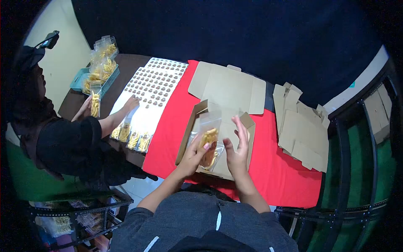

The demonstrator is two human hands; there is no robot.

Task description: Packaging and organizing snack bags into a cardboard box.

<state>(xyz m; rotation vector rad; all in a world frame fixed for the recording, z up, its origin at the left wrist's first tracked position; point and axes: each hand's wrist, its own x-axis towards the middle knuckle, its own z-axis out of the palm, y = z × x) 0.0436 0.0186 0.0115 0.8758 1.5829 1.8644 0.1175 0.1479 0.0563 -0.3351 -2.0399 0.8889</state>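
Note:
My left hand [190, 159] grips a clear plastic pouch [210, 136] of yellow stick-shaped snacks and holds it over an open cardboard box [183, 145]. My right hand [238, 156] is empty beside the pouch, fingers raised and spread apart. The box lies in front of me on a red cloth [283, 186], its wide lid [231, 86] folded back away from me. Clear plastic shows inside the box on the left, partly hidden by my left hand and the held pouch.
On the left, a co-worker [66, 148] holds a snack pouch [95, 100] and touches a sticker sheet [151, 85]. Several filled pouches [138, 141] lie along its near edge. A blue basket [78, 78] holds more pouches. Flattened cardboard boxes [302, 129] are stacked at right.

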